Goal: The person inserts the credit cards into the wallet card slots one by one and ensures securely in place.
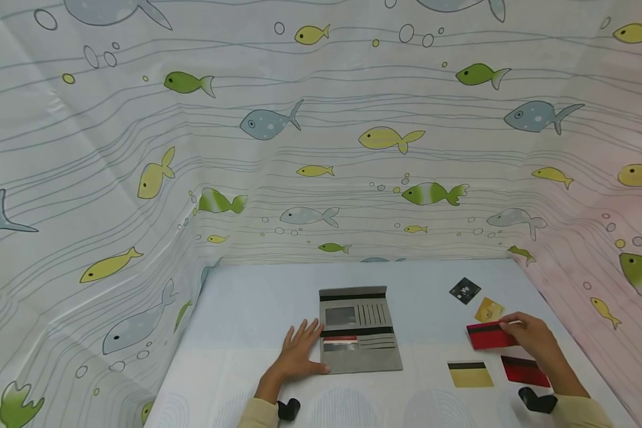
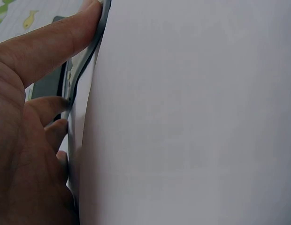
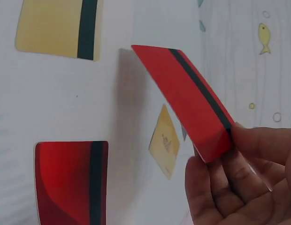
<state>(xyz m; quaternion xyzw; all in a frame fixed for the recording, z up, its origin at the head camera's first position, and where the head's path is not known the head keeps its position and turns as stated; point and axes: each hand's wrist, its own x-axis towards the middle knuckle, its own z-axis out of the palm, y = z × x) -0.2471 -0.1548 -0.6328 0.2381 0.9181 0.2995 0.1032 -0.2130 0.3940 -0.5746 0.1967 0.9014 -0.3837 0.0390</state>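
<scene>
A makeshift recording booth rather than a lived-in room; fish-print sheeting (image 1: 321, 137) walls in a pale table (image 1: 246, 309) on three sides; only a wallet (image 1: 359, 330) and cards (image 1: 469, 374) lie there.

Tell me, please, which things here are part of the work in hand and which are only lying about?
In hand:
- grey wallet, lying open, pressed by the left hand
- red card, pinched by the right hand

Lying about:
- second red card
- yellow striped card
- small yellow card
- small black card
- fish-print curtain
</scene>
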